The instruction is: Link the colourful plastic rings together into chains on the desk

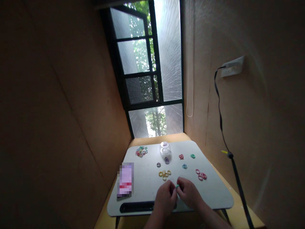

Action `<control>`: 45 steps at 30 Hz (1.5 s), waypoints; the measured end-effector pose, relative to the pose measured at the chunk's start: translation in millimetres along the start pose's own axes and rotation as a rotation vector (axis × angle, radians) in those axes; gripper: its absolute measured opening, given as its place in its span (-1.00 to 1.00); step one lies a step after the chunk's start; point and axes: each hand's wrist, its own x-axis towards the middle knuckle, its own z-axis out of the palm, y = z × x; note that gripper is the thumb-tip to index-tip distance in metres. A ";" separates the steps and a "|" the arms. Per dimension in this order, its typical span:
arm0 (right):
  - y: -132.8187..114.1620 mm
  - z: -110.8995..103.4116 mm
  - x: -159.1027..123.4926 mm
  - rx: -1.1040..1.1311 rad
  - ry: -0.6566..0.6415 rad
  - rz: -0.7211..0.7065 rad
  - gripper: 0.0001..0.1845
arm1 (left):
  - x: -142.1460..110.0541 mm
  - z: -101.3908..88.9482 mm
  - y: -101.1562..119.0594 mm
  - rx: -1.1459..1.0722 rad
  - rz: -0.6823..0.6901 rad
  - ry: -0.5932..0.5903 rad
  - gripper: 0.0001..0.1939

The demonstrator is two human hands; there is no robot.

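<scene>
My left hand and my right hand meet above the front of a white lap table. Both are closed, fingertips pinching a small green hair tie that is mostly covered by the fingers. Just beyond my left hand lies a group of yellow hair ties. Pink-red hair ties lie right of my right hand. Farther back are small clusters: blue, red, green, and purple ones by a clear plastic jar.
A mixed pile of coloured hair ties lies at the table's back left. A blurred purple packet is at the left edge. A black slot runs along the front. A dark cord hangs from the outlet on the right wall.
</scene>
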 end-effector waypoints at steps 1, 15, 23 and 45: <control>-0.1 0.0 0.0 -0.001 -0.001 0.000 -0.92 | -0.2 -0.2 0.1 0.003 0.002 -0.003 -0.91; -0.9 -1.7 0.4 0.012 -0.016 -0.004 -0.92 | -1.1 -3.2 5.3 0.014 0.007 -0.009 -0.89; 0.0 -0.6 1.1 0.007 -0.014 -0.002 -0.91 | -0.2 -4.4 4.7 0.010 0.012 -0.013 -0.89; 5.8 5.1 2.3 -0.010 -0.022 0.005 -0.91 | -0.7 -6.0 2.8 -0.036 0.021 -0.005 -0.90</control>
